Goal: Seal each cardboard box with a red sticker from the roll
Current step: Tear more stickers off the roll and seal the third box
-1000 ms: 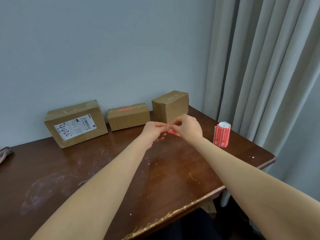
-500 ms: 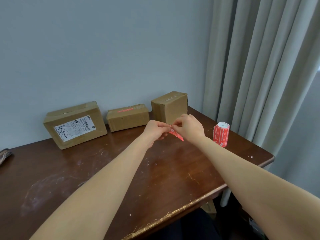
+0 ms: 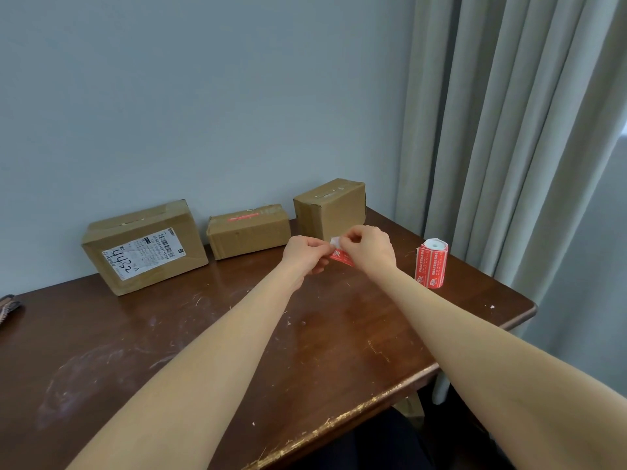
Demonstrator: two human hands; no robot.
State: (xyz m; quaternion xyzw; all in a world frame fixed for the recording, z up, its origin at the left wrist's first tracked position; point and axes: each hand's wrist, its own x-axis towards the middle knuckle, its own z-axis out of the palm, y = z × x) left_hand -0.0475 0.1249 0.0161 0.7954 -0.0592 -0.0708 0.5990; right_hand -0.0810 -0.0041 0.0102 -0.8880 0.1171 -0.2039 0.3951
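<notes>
Three cardboard boxes stand in a row against the wall. The left box carries a white shipping label. A red sticker lies on top of the middle box. The right box is the tallest. My left hand and my right hand meet in front of the right box, both pinching one red sticker, whose white corner is peeled up between the fingertips. The red sticker roll stands upright on the table, right of my right hand.
The dark wooden table is scratched, and its worn front edge runs diagonally at lower right. Grey curtains hang beyond its right end. A dark striped object pokes in at the left edge.
Both hands have stayed together on the sticker. A white corner now shows peeled up at its top, between the fingertips.
</notes>
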